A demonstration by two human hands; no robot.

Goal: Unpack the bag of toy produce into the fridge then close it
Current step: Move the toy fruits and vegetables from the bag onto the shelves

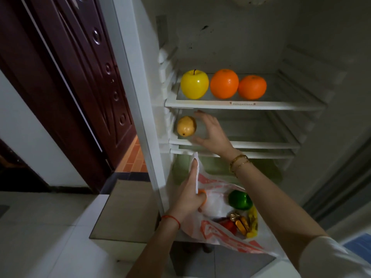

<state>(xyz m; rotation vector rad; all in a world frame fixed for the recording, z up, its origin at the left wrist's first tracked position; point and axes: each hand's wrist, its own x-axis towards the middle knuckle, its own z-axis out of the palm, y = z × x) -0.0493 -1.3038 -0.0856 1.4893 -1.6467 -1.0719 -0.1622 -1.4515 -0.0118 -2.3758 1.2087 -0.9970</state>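
Note:
The fridge stands open. On its upper shelf sit a yellow apple and two oranges. A brownish-yellow pear lies at the left of the middle shelf. My right hand is spread open just right of the pear, fingers curved near it but apart from it. My left hand grips the edge of a white and orange plastic bag below. Inside the bag I see a green pepper, a red piece, gold-wrapped pieces and something yellow.
A lower shelf and a greenish drawer lie beneath the middle shelf. The fridge's left wall edge runs beside a dark red door. A grey box top stands at lower left, on a pale tiled floor.

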